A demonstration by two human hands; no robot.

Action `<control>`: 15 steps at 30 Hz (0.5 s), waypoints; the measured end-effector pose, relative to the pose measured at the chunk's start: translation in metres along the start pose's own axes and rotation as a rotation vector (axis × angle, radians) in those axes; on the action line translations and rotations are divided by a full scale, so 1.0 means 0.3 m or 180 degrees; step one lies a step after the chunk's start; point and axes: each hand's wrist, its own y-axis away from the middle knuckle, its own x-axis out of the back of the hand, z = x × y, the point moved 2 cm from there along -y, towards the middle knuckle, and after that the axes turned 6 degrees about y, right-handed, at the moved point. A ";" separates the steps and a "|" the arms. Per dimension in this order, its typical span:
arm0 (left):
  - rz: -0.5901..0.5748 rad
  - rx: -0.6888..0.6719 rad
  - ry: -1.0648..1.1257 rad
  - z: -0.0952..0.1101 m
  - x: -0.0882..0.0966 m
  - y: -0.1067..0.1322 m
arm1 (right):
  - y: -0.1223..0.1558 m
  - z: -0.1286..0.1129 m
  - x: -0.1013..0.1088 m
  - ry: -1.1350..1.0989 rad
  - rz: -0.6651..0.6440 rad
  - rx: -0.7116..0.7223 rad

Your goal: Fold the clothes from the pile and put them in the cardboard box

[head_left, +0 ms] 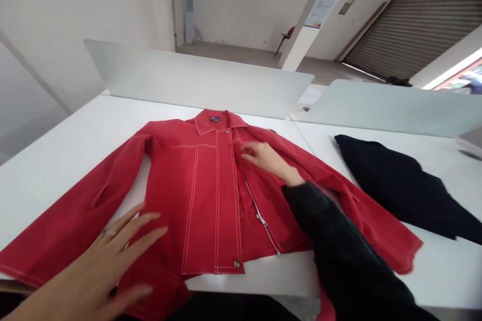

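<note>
On the head feed I have a red denim jacket (203,185) with white topstitching, lying face up and spread flat on a white table (48,180), its collar (220,124) pointing away from me. Both sleeves are laid out wide and angle down toward the camera. The metal zip (259,218) is undone, and I see no fold across the body.

The person's right hand (265,156), coming out of a black sleeve (339,241), rests on the jacket's chest, just right of the front placket. Its fingers are loose and apart from each other, with no pinch on the cloth. The left hand (85,266) sits at the jacket's lower left, over the sleeve, fingers spread wide and clamped on nothing. I cannot tell whether its palm touches the denim.

A black garment (399,185) lies crumpled just right of the jacket, beyond the sleeve. Past the jacket's collar stand frosted partitions (196,77), and farther off, beyond the jacket's right side, a roller shutter (417,20) closes the wall.
</note>
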 end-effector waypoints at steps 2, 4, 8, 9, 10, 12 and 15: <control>-0.0394 -0.0365 0.0094 0.012 -0.004 -0.193 | 0.112 -0.035 0.007 0.0131 -0.0394 0.0132; -0.0771 -0.0454 0.0191 -0.003 -0.035 -0.415 | 0.209 -0.060 0.002 0.0252 -0.0602 0.0258; -0.0777 0.0046 -0.0158 -0.096 -0.125 -0.821 | 0.328 -0.055 -0.041 0.0174 -0.0452 0.0411; -0.0661 0.0310 -0.0237 -0.128 -0.147 -0.892 | 0.342 -0.043 -0.057 0.0102 -0.0312 0.0423; -0.0572 0.0580 -0.0267 -0.162 -0.167 -0.946 | 0.352 -0.029 -0.074 0.0054 -0.0156 0.0430; -0.0450 0.1061 -0.0242 -0.229 -0.204 -1.012 | 0.361 -0.002 -0.108 0.0088 0.0086 0.0412; -0.0298 0.1401 -0.0162 -0.316 -0.242 -1.050 | 0.362 0.017 -0.149 0.0353 0.0009 0.0353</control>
